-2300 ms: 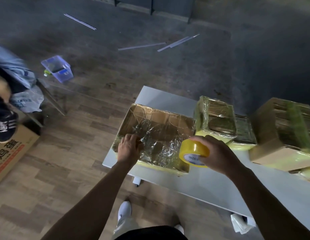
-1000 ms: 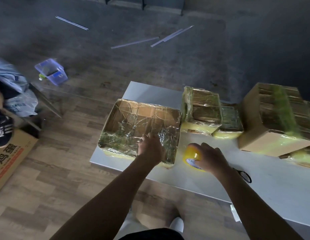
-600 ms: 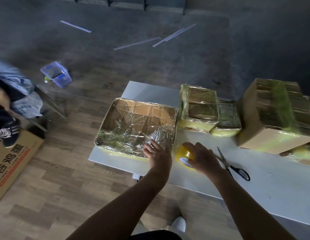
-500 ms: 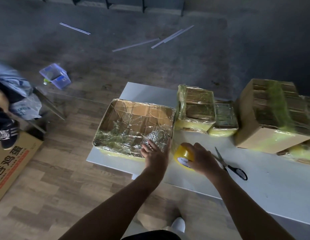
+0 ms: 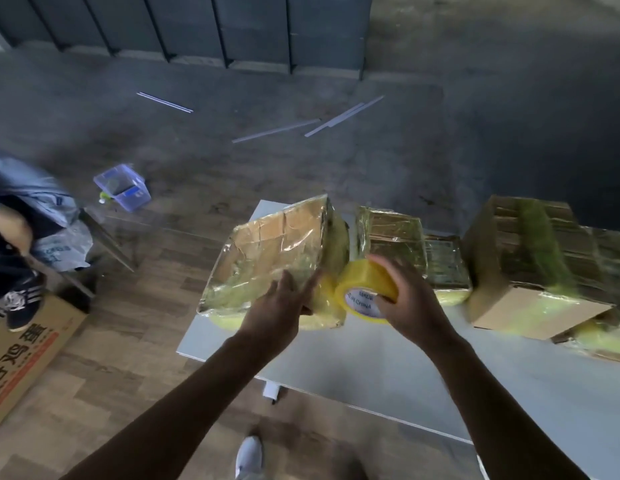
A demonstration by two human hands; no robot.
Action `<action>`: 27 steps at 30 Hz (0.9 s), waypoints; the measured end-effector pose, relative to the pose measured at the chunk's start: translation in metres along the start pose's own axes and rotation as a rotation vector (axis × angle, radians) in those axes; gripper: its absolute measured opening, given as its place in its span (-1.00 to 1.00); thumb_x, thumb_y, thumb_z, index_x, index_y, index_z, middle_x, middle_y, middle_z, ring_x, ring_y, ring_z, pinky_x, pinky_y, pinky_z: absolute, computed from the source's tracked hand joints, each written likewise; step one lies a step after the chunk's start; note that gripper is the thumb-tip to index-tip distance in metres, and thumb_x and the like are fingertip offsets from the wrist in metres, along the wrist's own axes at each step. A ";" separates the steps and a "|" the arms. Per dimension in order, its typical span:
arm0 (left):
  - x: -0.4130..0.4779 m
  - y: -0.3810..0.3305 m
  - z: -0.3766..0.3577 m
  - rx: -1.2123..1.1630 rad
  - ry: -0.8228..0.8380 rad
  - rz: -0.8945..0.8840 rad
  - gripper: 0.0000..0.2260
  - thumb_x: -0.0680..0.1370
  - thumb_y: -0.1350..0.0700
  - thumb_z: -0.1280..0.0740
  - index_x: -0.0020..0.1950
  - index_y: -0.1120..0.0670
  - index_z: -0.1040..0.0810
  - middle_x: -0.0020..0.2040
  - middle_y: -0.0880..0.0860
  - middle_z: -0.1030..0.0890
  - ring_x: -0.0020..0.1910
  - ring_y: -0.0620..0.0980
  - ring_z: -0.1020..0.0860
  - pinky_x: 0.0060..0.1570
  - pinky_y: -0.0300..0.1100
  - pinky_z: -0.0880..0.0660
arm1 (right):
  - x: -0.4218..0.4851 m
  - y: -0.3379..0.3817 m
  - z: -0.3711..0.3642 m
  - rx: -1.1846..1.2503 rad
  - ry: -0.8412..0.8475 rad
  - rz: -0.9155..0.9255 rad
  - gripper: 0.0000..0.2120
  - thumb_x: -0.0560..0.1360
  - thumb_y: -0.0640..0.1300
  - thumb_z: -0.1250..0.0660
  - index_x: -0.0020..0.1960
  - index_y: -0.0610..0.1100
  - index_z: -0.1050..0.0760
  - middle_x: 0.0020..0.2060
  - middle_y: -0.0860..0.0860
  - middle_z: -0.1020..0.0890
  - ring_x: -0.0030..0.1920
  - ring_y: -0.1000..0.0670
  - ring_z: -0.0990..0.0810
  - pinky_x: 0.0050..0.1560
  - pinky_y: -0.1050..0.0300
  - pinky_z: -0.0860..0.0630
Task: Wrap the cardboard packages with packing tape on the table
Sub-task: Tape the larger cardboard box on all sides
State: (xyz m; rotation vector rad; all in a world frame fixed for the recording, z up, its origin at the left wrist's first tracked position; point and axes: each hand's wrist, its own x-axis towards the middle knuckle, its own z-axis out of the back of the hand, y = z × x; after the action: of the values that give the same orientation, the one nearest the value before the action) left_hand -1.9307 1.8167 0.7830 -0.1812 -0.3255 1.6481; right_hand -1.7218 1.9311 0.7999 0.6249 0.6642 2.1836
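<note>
**You are mid-wrap on the flat package, with the roll in hand.**

The flat package (image 5: 277, 251) sits at the left end of the desk (image 5: 371, 368), tipped up on its near edge, and glossy tape already covers most of its top face and right side. I judge this one close to done, with perhaps another pass round the corner left. To its right, the small packages (image 5: 391, 233) and the large box (image 5: 530, 261) also carry tape; the box shows bare cardboard at its near end, so it may need more. Your left hand (image 5: 281, 306) lies on the package's near right corner with straight, spread fingers (image 5: 288, 282), steadying it rather than gripping. Your right hand (image 5: 409, 306) has its fingers curled round the tape roll (image 5: 365, 289), held just beside that corner.
</note>
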 end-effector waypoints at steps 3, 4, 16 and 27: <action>-0.001 0.010 0.029 -0.211 -0.133 -0.030 -0.38 0.57 0.20 -0.31 0.54 -0.13 -0.14 0.16 0.10 -0.53 -0.09 0.04 -0.64 -0.11 -0.16 -0.55 | 0.022 0.022 0.024 0.047 -0.133 0.069 -0.38 0.39 -0.28 -0.40 0.38 0.08 -0.38 0.26 0.07 -0.46 0.19 0.07 -0.43 0.13 0.15 -0.38; -0.002 0.012 0.036 -0.250 -0.174 -0.022 -0.40 0.56 0.23 -0.32 0.53 -0.09 -0.19 0.14 0.08 -0.57 -0.09 -0.01 -0.63 -0.11 -0.30 -0.48 | 0.027 0.028 0.027 0.075 -0.149 0.082 -0.36 0.41 -0.28 -0.41 0.40 0.13 -0.35 0.27 0.20 -0.42 0.22 0.13 -0.40 0.16 0.16 -0.38; 0.005 0.062 0.056 -0.366 -0.235 0.019 -0.42 0.53 0.23 -0.38 0.47 -0.16 -0.30 0.09 -0.09 -0.61 -0.04 -0.13 -0.56 -0.10 -0.36 -0.39 | 0.052 0.047 0.034 -0.247 -0.092 0.218 -0.31 0.35 -0.23 -0.25 0.39 0.25 -0.26 0.16 -0.08 -0.50 0.10 -0.10 -0.51 -0.02 0.03 -0.51; -0.008 0.069 0.048 -0.778 -0.219 0.030 -0.45 0.56 0.29 -0.27 0.37 -0.28 -0.31 0.26 -0.49 -0.39 -0.02 -0.31 -0.57 0.07 -0.35 -0.45 | 0.036 0.034 0.005 0.018 -0.092 0.005 -0.28 0.41 -0.33 -0.34 0.34 0.32 -0.25 0.24 0.11 -0.42 0.19 0.15 -0.38 0.14 0.15 -0.38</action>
State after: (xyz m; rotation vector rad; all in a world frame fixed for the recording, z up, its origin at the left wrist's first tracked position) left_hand -2.0094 1.7984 0.8057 -0.5888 -1.1296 1.4989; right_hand -1.7575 1.9408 0.8333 0.7327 0.6344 2.1417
